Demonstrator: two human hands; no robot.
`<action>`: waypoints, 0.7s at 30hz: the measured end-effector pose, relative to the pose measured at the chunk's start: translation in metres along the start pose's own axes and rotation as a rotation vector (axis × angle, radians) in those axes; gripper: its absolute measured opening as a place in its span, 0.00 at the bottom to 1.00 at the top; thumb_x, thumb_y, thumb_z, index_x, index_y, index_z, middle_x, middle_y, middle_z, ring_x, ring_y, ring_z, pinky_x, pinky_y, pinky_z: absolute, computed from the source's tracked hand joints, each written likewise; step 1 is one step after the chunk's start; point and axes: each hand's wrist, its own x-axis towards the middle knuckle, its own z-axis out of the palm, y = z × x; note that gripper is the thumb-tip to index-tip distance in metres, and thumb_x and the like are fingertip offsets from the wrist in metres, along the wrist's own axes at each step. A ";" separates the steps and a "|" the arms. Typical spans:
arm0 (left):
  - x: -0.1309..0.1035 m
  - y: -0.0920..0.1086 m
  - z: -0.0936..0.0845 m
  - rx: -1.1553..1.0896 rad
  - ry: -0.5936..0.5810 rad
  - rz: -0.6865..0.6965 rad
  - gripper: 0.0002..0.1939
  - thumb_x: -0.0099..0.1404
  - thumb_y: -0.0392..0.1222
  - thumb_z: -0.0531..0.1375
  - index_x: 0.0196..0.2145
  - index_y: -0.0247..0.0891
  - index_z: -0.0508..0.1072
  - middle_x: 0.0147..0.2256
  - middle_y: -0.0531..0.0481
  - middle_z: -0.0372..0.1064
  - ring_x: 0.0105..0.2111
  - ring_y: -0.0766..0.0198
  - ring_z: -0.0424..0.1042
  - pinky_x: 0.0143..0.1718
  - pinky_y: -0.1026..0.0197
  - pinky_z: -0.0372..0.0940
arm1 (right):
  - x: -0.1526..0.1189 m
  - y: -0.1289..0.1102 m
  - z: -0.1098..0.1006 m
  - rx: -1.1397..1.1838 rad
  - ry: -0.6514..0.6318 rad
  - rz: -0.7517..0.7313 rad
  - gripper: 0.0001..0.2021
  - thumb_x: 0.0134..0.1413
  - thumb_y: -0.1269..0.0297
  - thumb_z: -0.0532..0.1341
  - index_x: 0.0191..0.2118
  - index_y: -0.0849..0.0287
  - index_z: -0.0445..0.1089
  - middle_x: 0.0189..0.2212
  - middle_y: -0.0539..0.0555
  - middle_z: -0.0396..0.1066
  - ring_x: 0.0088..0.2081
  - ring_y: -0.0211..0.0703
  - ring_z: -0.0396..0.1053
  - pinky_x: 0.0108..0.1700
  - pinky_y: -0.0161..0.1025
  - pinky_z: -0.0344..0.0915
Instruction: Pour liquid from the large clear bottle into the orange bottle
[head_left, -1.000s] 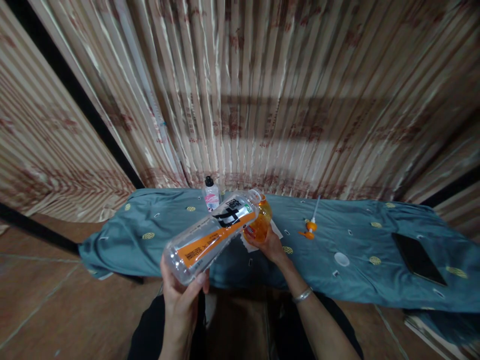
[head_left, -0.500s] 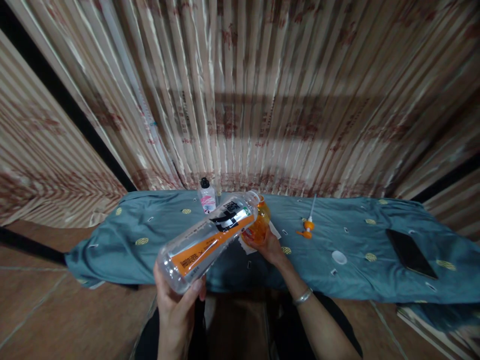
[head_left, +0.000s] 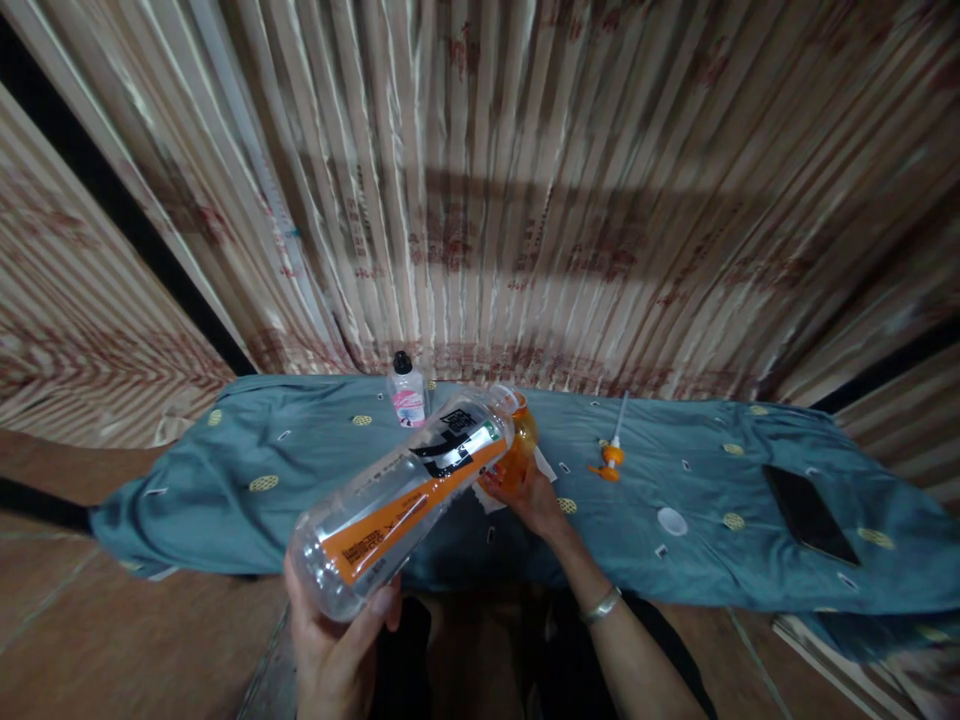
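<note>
Blue-green patterned cloth (head_left: 315,455) covers the long surface before us. Above its front edge, our left hand (head_left: 334,630) is clamped round the base of a large clear plastic bottle with an orange-and-black label (head_left: 397,505), tilted so its mouth sits at the neck of a translucent orange bottle (head_left: 526,438); our right hand (head_left: 536,500) grips that one near the middle, apparently to steady it. Farther back, a black-capped, pink-labelled bottle (head_left: 407,396) stands upright near the back edge.
</note>
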 end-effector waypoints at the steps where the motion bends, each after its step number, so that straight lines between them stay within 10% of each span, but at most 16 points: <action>1: 0.000 0.000 0.000 0.002 0.014 0.001 0.52 0.47 0.53 0.91 0.64 0.42 0.77 0.40 0.52 0.82 0.26 0.63 0.76 0.21 0.65 0.68 | 0.000 -0.003 0.000 0.002 -0.001 0.026 0.31 0.55 0.54 0.82 0.62 0.47 0.76 0.48 0.57 0.89 0.56 0.74 0.89 0.60 0.70 0.85; 21: 0.002 -0.003 -0.007 0.035 0.008 0.039 0.46 0.50 0.50 0.89 0.64 0.43 0.81 0.43 0.50 0.81 0.27 0.66 0.72 0.21 0.67 0.66 | -0.002 -0.006 -0.002 -0.035 -0.033 0.089 0.34 0.55 0.50 0.81 0.63 0.52 0.73 0.53 0.61 0.88 0.60 0.71 0.88 0.65 0.64 0.83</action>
